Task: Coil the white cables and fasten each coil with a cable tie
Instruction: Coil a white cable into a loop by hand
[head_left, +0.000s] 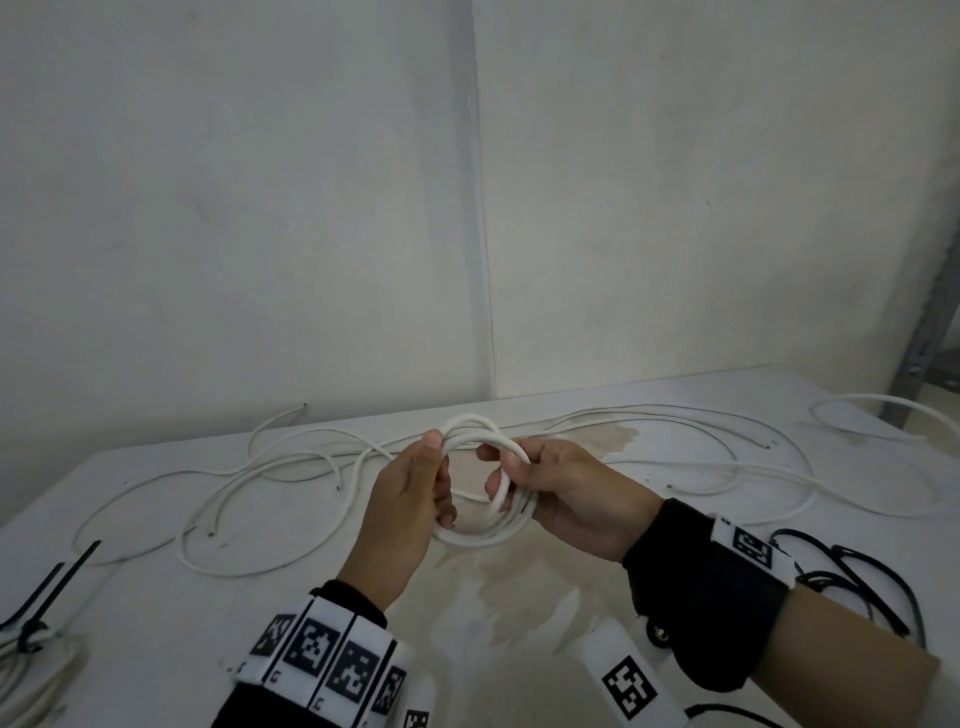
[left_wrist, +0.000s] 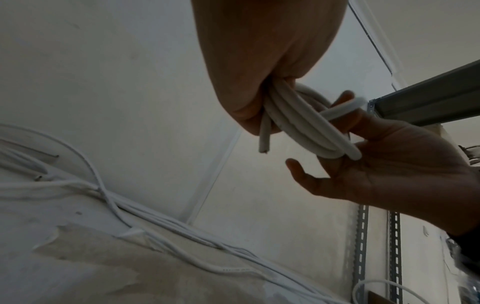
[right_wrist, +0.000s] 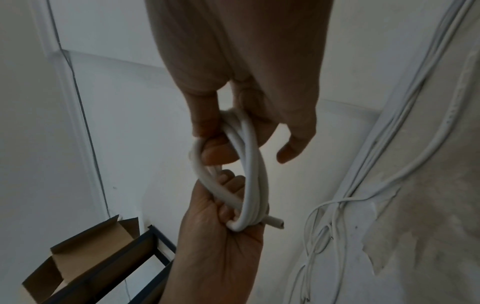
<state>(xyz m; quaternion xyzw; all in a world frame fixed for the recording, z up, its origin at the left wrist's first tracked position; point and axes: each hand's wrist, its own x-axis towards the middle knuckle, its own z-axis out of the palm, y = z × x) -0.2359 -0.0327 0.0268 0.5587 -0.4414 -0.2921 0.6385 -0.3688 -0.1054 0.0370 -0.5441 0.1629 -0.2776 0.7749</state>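
A small coil of white cable (head_left: 480, 535) hangs above the white table (head_left: 545, 613) in the head view, held between both hands. My left hand (head_left: 415, 483) grips the coil's left side, thumb on top. My right hand (head_left: 545, 478) grips the right side, with a finger hooked through the outermost loop. In the left wrist view the coil (left_wrist: 306, 125) has several turns, and a cut cable end (left_wrist: 264, 142) sticks out below my left hand (left_wrist: 259, 78). In the right wrist view my right hand (right_wrist: 246, 92) holds the coil (right_wrist: 250, 164) from above and the left hand (right_wrist: 221, 242) from below.
Several loose white cables (head_left: 675, 431) lie across the back of the table. Black cable ties (head_left: 67, 569) lie at the left beside a tied white coil (head_left: 26, 670). More black ties (head_left: 857, 582) lie at the right. A metal rack (head_left: 930, 332) stands far right; a cardboard box (right_wrist: 85, 253) sits off the table.
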